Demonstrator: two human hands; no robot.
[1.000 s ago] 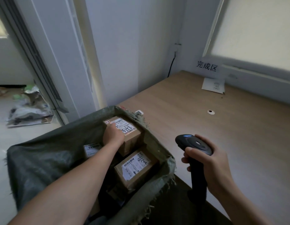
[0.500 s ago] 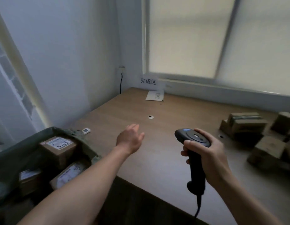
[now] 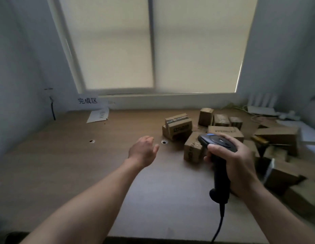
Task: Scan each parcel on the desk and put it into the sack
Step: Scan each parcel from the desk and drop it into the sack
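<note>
left hand (image 3: 143,150) loosely spread over wood-grain desk (image 3: 65,164), right hand (image 3: 236,162) gripping matte black scanner (image 3: 218,166), boxy cardboard parcels (image 3: 178,126)

Single head-worn wide-angle view, forward and down across the desk (image 3: 65,173) toward the window (image 3: 118,50)

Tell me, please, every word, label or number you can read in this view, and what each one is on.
"完成区": printed in black on the white sign.
Paper sheet lying just below the sign: its print is too blurred to read.
Cardboard parcels: dark lettering on their sides, blurred and not readable.
</note>
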